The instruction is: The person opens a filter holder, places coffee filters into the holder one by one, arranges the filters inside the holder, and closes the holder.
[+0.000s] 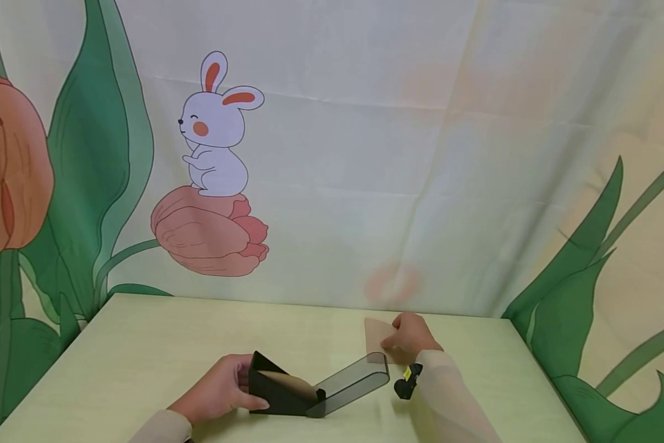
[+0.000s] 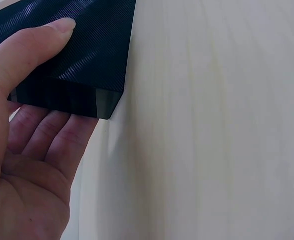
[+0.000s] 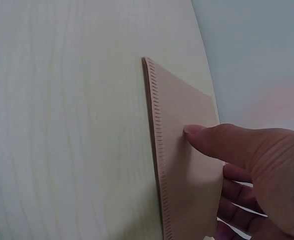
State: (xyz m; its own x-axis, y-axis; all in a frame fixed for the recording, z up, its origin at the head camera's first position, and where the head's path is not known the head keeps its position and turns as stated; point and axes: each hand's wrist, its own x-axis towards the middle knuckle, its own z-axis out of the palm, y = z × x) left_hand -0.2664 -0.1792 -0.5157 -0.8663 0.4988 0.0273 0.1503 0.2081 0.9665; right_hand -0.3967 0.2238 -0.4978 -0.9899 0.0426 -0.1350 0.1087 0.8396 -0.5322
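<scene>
My left hand (image 1: pixel 221 384) grips the closed end of a black filter box (image 1: pixel 279 394), thumb on its ribbed side and fingers round the back. In the left wrist view the box (image 2: pixel 87 55) shows its dark, finely ribbed face. Its smoky see-through lid (image 1: pixel 354 384) is swung out to the right, and a brown paper edge (image 1: pixel 287 380) shows inside. My right hand (image 1: pixel 412 335) pinches a thin stack of brown paper coffee filters (image 3: pixel 186 150) at the far side of the table, thumb on top. A crimped seam runs along the stack's edge. The fingertips beneath are partly hidden.
Everything is on a pale wood-grain table (image 1: pixel 199 326). Behind it hangs a printed cloth (image 1: pixel 337 184) with a rabbit and tulips, meeting the table's back edge. A small black device (image 1: pixel 408 383) with a yellow mark sits at the right wrist.
</scene>
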